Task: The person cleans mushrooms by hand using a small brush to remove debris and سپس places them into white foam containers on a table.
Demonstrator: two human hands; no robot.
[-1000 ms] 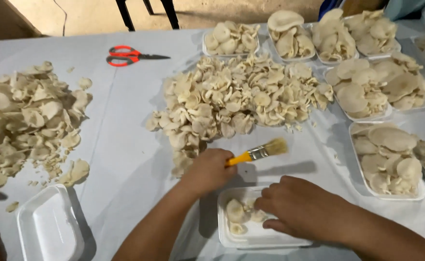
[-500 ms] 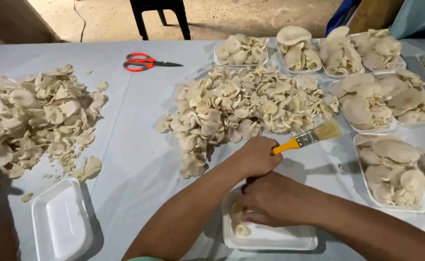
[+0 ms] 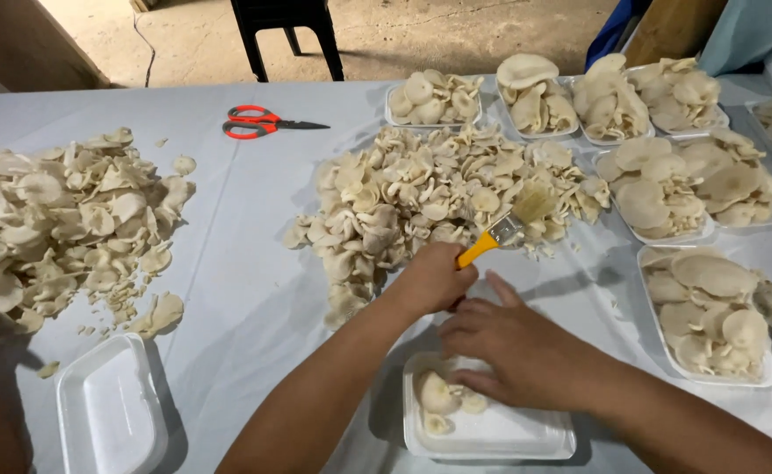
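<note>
My left hand [image 3: 434,279] grips the orange handle of a small paintbrush [image 3: 504,226], whose pale bristles point up and right over the edge of the central pile of oyster mushrooms [image 3: 421,197]. My right hand [image 3: 513,347] lies flat, fingers spread, over a white foam tray [image 3: 500,430] near the table's front edge. Its fingertips touch a few mushroom pieces [image 3: 438,395] in the tray's left end. The two hands almost touch.
A second mushroom heap [image 3: 52,224] lies at the left, with an empty foam tray [image 3: 109,408] below it. Red-handled scissors [image 3: 258,123] lie at the back. Several filled trays [image 3: 710,312] line the right and far side. A black chair [image 3: 289,26] stands beyond the table.
My left hand has carried the brush up and to the right, so the bristles now sit over the pile's edge. My right hand stays on the front tray.
</note>
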